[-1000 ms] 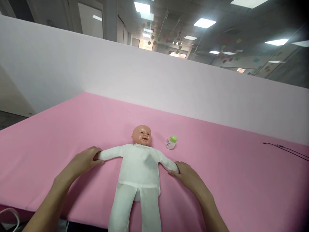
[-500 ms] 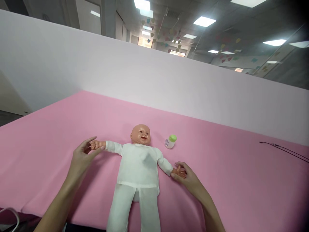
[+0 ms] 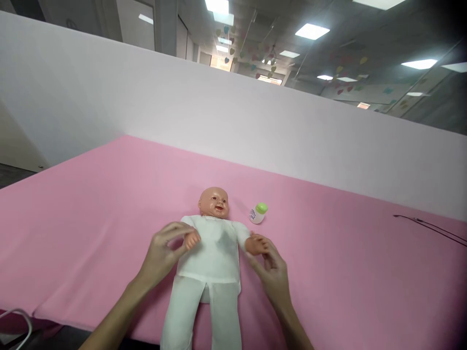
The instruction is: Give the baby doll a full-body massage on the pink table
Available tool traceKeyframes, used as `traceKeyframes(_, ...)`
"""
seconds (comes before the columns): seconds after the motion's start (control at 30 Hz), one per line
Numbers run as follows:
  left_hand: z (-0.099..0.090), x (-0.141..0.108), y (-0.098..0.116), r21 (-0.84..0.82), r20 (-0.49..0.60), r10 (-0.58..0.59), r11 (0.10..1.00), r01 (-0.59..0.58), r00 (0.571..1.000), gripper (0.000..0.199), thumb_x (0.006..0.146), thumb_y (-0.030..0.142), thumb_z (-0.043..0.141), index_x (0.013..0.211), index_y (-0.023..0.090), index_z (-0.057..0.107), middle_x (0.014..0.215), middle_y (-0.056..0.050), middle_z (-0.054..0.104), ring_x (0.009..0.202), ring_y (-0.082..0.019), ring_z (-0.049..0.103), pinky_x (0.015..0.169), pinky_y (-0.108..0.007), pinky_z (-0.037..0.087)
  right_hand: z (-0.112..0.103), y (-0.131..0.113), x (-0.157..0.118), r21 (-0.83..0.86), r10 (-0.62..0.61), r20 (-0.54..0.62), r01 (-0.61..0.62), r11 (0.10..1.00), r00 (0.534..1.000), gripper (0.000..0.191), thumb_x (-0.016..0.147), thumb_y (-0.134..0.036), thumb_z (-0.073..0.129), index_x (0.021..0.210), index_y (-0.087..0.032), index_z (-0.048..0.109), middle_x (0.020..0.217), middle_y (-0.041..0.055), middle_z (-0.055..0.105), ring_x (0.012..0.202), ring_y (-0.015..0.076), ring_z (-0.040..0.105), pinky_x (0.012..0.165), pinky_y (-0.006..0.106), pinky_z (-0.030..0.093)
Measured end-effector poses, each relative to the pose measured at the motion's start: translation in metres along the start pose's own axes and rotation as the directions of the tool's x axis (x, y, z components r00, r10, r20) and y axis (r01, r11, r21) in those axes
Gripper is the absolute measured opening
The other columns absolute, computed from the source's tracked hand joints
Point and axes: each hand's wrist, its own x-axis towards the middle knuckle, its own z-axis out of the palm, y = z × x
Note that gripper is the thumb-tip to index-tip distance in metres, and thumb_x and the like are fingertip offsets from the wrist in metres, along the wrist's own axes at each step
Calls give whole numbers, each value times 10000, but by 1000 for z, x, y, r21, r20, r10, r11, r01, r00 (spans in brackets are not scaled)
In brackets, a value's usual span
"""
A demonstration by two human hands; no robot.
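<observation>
A baby doll (image 3: 209, 248) in a white top and trousers lies on its back on the pink-covered table (image 3: 109, 194). My left hand (image 3: 164, 250) is closed around the doll's hand on the left, holding it over the side of its chest. On the other side, my right hand (image 3: 270, 265) grips the doll's other hand, raised beside its shoulder with the small fingers showing. Part of each doll arm is hidden behind my fingers or foreshortened. Close to the doll's head stands a small bottle (image 3: 258, 214) with a green cap.
A white partition (image 3: 219, 112) rises along the table's back edge. Thin dark-framed glasses or a similar wire-like item (image 3: 423, 222) lies at the far right. A white cable (image 3: 22, 313) loops at the lower left corner.
Both my hands have moved inward, bringing the doll's outstretched arms up and in toward its chest. The doll's body and the bottle have stayed in place.
</observation>
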Motion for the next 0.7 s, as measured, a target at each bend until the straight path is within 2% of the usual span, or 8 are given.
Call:
traceKeyframes(0.1, 6, -3, -8, 93, 211, 198, 971, -221, 957, 253, 934, 165, 702, 1090, 304, 846, 1044, -46, 804, 1008, -237, 730, 895, -381, 571, 14, 0, -8, -231, -251, 215, 299, 926, 944, 290, 904, -255, 751, 1188, -294, 802, 1208, 112, 718, 1129, 297, 674, 973, 478, 599)
traceKeyframes(0.2, 7, -3, -7, 123, 256, 219, 959, -256, 942, 277, 944, 156, 685, 1100, 319, 846, 1046, -38, 807, 1005, -234, 729, 916, -391, 568, 21, 1, -11, -289, -285, 303, 373, 882, 909, 327, 917, -213, 711, 1215, -312, 803, 1203, 112, 720, 1092, 290, 667, 919, 462, 609)
traceKeyframes(0.27, 4, -2, -3, 73, 158, 111, 990, -124, 981, 186, 930, 226, 731, 1049, 302, 850, 1048, -44, 798, 1009, -240, 723, 895, -379, 581, 19, 1, -8, -248, -220, 239, 279, 928, 946, 289, 887, -253, 758, 1165, -303, 820, 1194, 106, 728, 1108, 300, 671, 951, 473, 603)
traceKeyframes(0.33, -2, 0, 0, -77, -98, -97, 993, 89, 990, 140, 886, 323, 800, 1006, 262, 838, 1059, -56, 785, 1016, -246, 719, 889, -369, 593, 13, 3, -1, -87, -58, 91, 66, 994, 994, 286, 851, -340, 814, 1132, -283, 822, 1205, 98, 735, 1154, 310, 677, 999, 471, 594)
traceKeyframes(0.43, -16, 3, -4, -450, -410, -468, 850, 273, 783, 341, 765, 406, 901, 1025, 209, 798, 1079, -69, 764, 997, -230, 719, 889, -352, 598, 0, 10, 10, 309, 339, -92, -297, 903, 936, 403, 844, -513, 810, 1161, -265, 793, 1211, 87, 752, 1160, 297, 699, 985, 424, 614)
traceKeyframes(0.53, -26, 4, -7, -608, -429, -615, 738, 292, 661, 449, 649, 413, 962, 987, 181, 778, 1039, -67, 748, 939, -213, 714, 843, -331, 599, -9, 16, 14, 505, 565, -132, -435, 745, 815, 465, 792, -604, 819, 1121, -277, 796, 1145, 77, 775, 1082, 286, 729, 902, 388, 644)
traceKeyframes(0.6, -25, 2, -3, -540, -430, -577, 781, 314, 695, 420, 662, 424, 952, 962, 185, 780, 1011, -65, 751, 928, -225, 711, 830, -338, 598, -9, 14, 12, 489, 533, -134, -412, 769, 835, 477, 796, -593, 826, 1153, -278, 795, 1201, 74, 767, 1139, 291, 714, 957, 399, 628)
traceKeyframes(0.7, -13, -1, 7, -267, -351, -356, 925, 272, 866, 283, 782, 418, 873, 974, 219, 815, 995, -68, 777, 934, -250, 717, 825, -356, 597, -3, 3, 8, 254, 260, -51, -240, 937, 964, 426, 828, -490, 848, 1191, -272, 804, 1309, 78, 733, 1254, 310, 657, 1090, 453, 552)
